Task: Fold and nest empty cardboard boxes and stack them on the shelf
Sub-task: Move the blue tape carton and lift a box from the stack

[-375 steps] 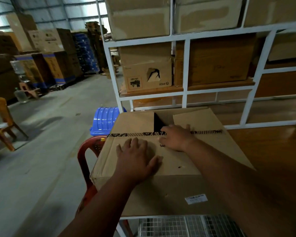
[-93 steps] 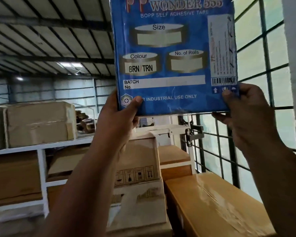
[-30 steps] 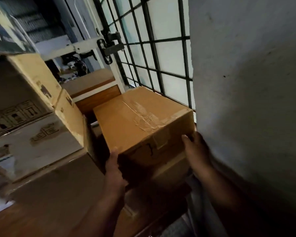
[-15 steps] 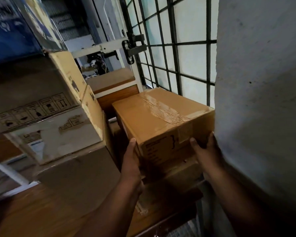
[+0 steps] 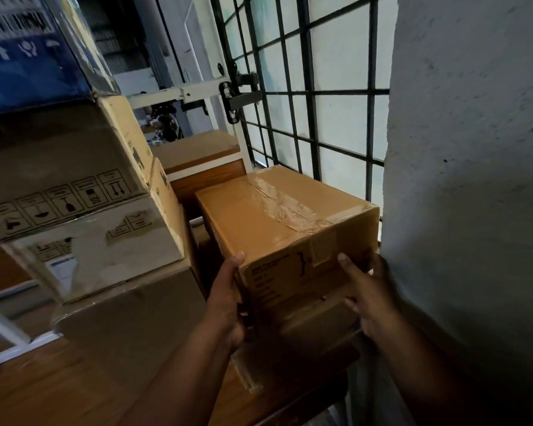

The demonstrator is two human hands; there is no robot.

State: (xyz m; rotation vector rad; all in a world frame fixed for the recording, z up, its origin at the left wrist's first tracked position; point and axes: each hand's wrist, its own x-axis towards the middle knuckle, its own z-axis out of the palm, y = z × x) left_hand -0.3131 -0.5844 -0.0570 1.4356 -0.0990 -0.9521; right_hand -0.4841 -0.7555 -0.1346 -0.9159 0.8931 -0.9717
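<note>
No words can be read; the blue box (image 5: pixel 28 56) shows a barcode and handling symbols, the beige carton (image 5: pixel 59 167) shows handling pictograms.

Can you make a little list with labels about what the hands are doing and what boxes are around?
held box: taped brown box, sealed on top
left hand: grips its near left corner
right hand: grips its near right side
under it: another brown box
left of it: stack of boxes, blue box on top
behind: window bars
right: white wall, close to the held box
</note>
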